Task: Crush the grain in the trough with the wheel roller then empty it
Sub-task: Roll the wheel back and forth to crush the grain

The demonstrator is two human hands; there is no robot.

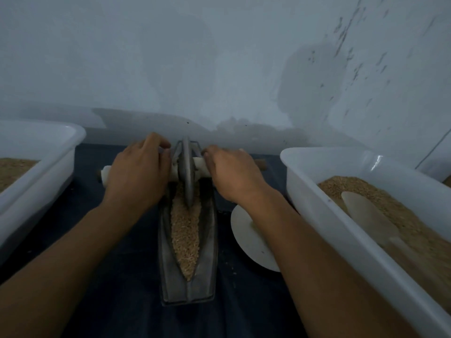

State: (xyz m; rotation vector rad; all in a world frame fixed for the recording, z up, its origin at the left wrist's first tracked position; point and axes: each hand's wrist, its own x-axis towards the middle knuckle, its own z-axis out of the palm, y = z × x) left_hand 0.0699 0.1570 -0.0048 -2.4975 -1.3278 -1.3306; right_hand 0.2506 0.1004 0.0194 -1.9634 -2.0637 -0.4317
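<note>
The near tip of the metal trough (188,276) lies toward the near edge of the dark mat (117,276), and its long groove runs straight away toward the wall (219,69). Pale grain (185,235) fills the groove from near tip to the wheel (186,172), mostly whole by the look of it, so crushing seems far from done. The wheel stands upright at the far end of the groove, close to the wall. The left hand (138,176) and right hand (231,174) sit apart, each curled over one end of the white handle (174,170). Even downward weight on both sides should keep the wheel from tipping. The open run is back toward the near tip. A white tub (31,167) flanks the left, another tub (346,230) the right, and a white plate (246,235) sits just beside the trough, so sideways room is tight.
</note>
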